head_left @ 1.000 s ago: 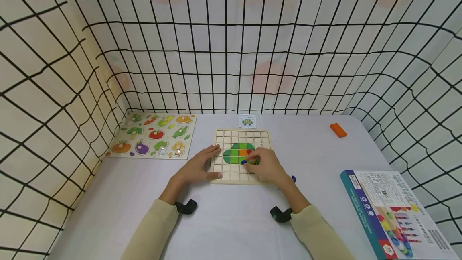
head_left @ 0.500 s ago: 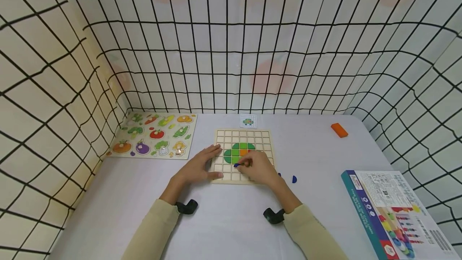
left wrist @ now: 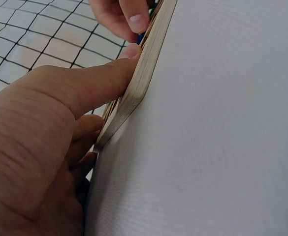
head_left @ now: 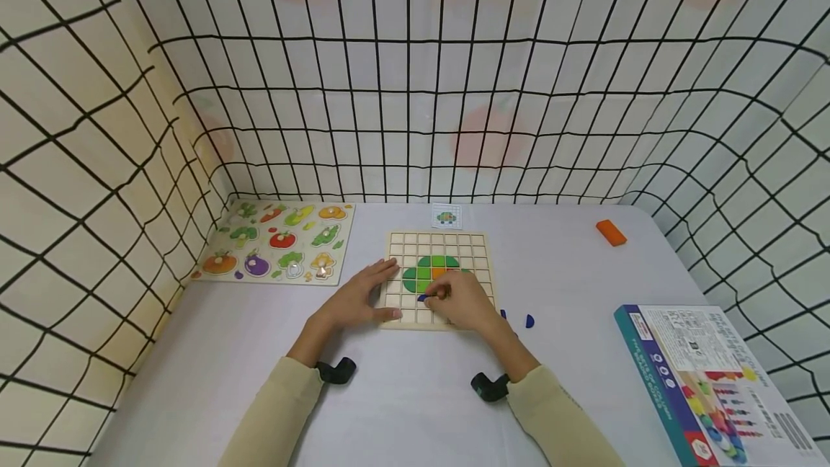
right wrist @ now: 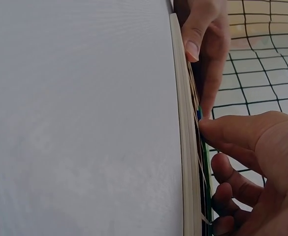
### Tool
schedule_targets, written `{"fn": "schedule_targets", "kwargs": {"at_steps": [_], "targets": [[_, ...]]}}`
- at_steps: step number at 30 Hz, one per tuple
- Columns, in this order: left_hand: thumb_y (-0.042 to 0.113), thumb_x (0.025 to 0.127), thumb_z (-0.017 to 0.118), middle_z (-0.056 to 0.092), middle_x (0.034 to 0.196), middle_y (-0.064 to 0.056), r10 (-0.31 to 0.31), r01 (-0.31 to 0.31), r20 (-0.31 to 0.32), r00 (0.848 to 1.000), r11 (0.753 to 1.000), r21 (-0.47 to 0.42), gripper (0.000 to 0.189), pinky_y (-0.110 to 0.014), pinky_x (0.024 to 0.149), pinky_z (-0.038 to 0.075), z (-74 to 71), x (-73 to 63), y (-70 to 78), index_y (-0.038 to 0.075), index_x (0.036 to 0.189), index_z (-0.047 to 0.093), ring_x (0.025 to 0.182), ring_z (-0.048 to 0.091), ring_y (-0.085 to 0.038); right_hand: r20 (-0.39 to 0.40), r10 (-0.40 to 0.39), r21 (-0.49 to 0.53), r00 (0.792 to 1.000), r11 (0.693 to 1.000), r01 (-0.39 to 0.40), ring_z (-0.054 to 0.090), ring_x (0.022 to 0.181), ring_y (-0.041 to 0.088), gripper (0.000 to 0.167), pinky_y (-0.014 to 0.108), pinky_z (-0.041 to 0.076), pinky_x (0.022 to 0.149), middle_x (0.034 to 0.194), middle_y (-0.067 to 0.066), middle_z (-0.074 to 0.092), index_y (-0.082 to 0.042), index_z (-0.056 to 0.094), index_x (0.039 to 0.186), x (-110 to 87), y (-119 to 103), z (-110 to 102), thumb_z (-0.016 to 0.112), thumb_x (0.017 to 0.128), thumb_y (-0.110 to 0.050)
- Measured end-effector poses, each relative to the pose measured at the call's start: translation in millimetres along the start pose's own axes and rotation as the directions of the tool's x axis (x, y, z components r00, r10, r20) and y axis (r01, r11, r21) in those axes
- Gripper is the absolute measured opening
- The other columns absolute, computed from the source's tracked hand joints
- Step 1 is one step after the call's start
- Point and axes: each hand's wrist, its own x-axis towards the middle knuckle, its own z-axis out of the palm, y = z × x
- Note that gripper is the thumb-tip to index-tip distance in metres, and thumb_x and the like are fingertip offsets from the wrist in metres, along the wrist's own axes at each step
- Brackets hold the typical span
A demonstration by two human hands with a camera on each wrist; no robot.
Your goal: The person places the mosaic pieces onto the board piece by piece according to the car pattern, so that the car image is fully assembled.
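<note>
A wooden grid board (head_left: 405,240) lies flat on the table, with green and orange pieces (head_left: 424,274) set in its squares as a rounded shape. My left hand (head_left: 353,300) rests at the board's left side, fingers and thumb spread apart and touching its edge. My right hand (head_left: 463,300) pinches a small blue piece (head_left: 422,298) between thumb and forefinger, low over the squares just below the green ones. That hand hides the right part of the pattern. Off the board's lower right lie a blue half-round piece (head_left: 529,321) and another blue piece (head_left: 503,313), partly covered.
A small pattern card (head_left: 447,216) lies behind the board. To the left is a vegetable puzzle board (head_left: 275,243). An orange block (head_left: 611,232) sits at the far right, and a printed box (head_left: 707,380) lies nearer on that side. Black netting (head_left: 408,92) encloses the table.
My right hand has moved left and slightly toward me with the blue piece, then almost stopped. More of the loose blue pieces shows now. The left hand stays in place.
</note>
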Motion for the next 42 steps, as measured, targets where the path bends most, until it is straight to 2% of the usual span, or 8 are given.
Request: {"fn": "schedule_targets", "kwargs": {"at_steps": [7,13,24,31,39,42], "targets": [[0.05,0.086,0.081,0.026,0.172,0.003,0.003,-0.003,0.006,1.0,1.0,0.005,0.093,-0.055,0.128,0.021,0.3,0.0,-1.3,0.017,0.161,0.037,0.161,0.016,-0.026,0.003,0.019,0.03,1.0,0.999,-0.019,0.051,0.068,0.012,0.005,0.024,0.041,0.059,0.076,-0.005,0.06,-0.017,0.081,0.093,-0.8,1.1,-5.4,0.081,0.089,-0.019],[0.051,0.085,0.081,0.026,0.172,0.003,-0.004,0.004,0.007,1.0,1.0,0.003,0.093,-0.056,0.128,0.021,0.1,-0.2,-0.4,0.017,0.161,0.038,0.161,0.016,-0.026,-0.027,0.024,0.096,0.999,0.995,-0.021,0.051,0.067,0.016,0.008,0.025,0.043,0.059,0.08,-0.001,0.064,-0.015,0.08,0.098,-7.9,11.9,-29.6,0.078,0.091,-0.017],[0.051,0.086,0.081,0.025,0.172,0.004,-0.021,0.021,0.005,1.0,1.0,0.014,0.093,-0.055,0.128,0.021,0.3,-0.7,2.7,0.017,0.161,0.037,0.161,0.017,-0.026,-0.061,0.078,-0.025,0.995,0.997,-0.079,0.049,0.073,0.017,0.005,0.027,0.039,0.061,0.078,-0.001,0.062,-0.015,0.08,0.094,-35.9,45.1,-70.2,0.076,0.091,-0.017],[0.052,0.086,0.08,0.025,0.172,0.004,-0.025,0.024,0.001,1.0,1.0,0.014,0.093,-0.056,0.128,0.021,0.7,-0.8,0.8,0.018,0.161,0.037,0.161,0.016,-0.027,-0.034,0.123,-0.072,0.992,0.989,-0.126,0.049,0.076,0.017,0.007,0.028,0.039,0.065,0.078,-0.002,0.06,-0.014,0.079,0.092,-52.2,61.6,-80.2,0.08,0.089,-0.02],[0.052,0.085,0.08,0.025,0.172,0.003,-0.026,0.026,-0.001,1.0,1.0,0.006,0.093,-0.057,0.128,0.021,1.5,-0.8,0.0,0.018,0.161,0.037,0.161,0.016,-0.027,-0.025,0.117,-0.081,0.993,0.99,-0.119,0.049,0.075,0.017,0.004,0.025,0.04,0.063,0.079,-0.002,0.06,-0.014,0.079,0.093,-63.5,75.4,-88.1,0.078,0.089,-0.014],[0.052,0.086,0.079,0.025,0.172,0.003,-0.024,0.024,0.005,1.0,1.0,0.003,0.093,-0.057,0.128,0.022,1.9,-0.6,-0.1,0.018,0.161,0.037,0.161,0.016,-0.028,-0.011,0.093,-0.094,0.996,0.991,-0.094,0.05,0.074,0.016,0.006,0.025,0.041,0.062,0.08,-0.003,0.062,-0.015,0.08,0.094,-67.5,82.2,-91.4,0.076,0.091,-0.012]]}}
